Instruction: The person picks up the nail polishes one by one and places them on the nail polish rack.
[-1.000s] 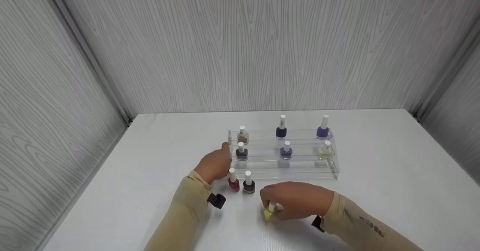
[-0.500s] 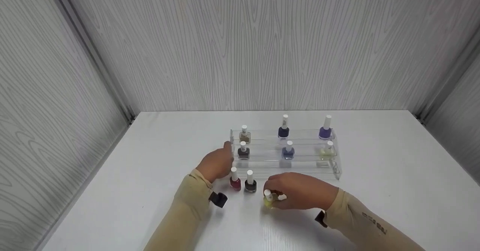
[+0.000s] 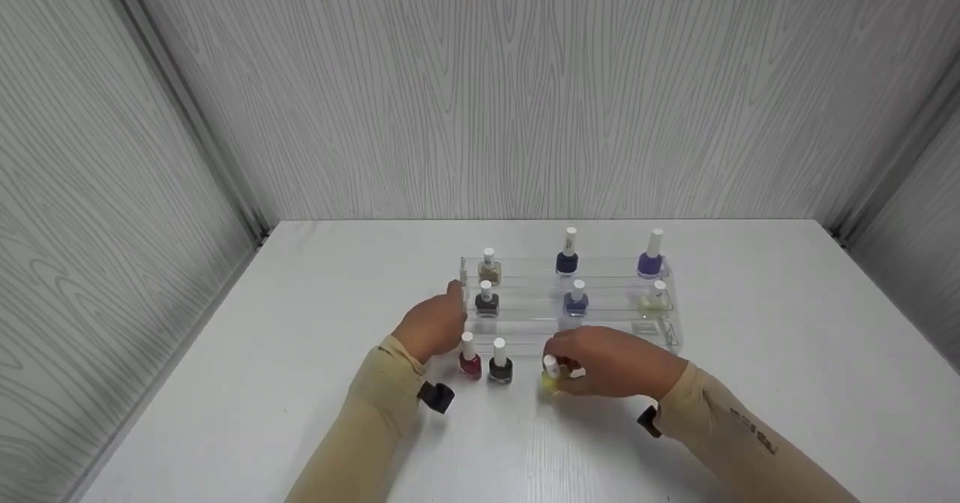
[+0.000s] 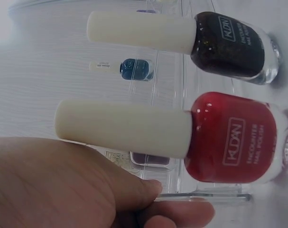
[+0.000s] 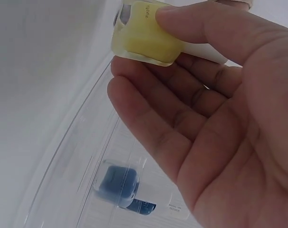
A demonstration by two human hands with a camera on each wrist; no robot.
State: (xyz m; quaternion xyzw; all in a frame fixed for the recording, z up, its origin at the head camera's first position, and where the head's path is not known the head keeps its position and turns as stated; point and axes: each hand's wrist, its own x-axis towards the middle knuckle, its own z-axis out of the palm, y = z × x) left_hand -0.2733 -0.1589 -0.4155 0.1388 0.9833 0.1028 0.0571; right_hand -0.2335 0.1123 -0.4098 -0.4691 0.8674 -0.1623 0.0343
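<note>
My right hand (image 3: 611, 360) pinches a yellow nail polish bottle (image 5: 151, 35) by its glass body, thumb on one side and fingers on the other. The bottle's white cap (image 3: 552, 365) leans slightly, just in front of a clear stepped display rack (image 3: 532, 330). With thumb and fingers, my left hand (image 3: 431, 326) grips the rack's left side panel (image 4: 205, 195). Right beside that hand, a red nail polish bottle (image 4: 234, 140) and a dark one (image 4: 231, 45) stand upright on the table before the rack.
Nail polish bottles line the rack's upper tiers: beige (image 3: 489, 272), navy (image 3: 567, 263) and purple (image 3: 650, 264) at the top. Below them stand dark (image 3: 487, 304), blue (image 3: 576, 304) and pale yellow (image 3: 654, 305) ones. Grey wood-grain panels (image 3: 480, 97) enclose the white table (image 3: 345, 263).
My right hand has carried the yellow nail polish bottle up and slightly right in the head view, closer to the rack. The left hand keeps its grip on the rack.
</note>
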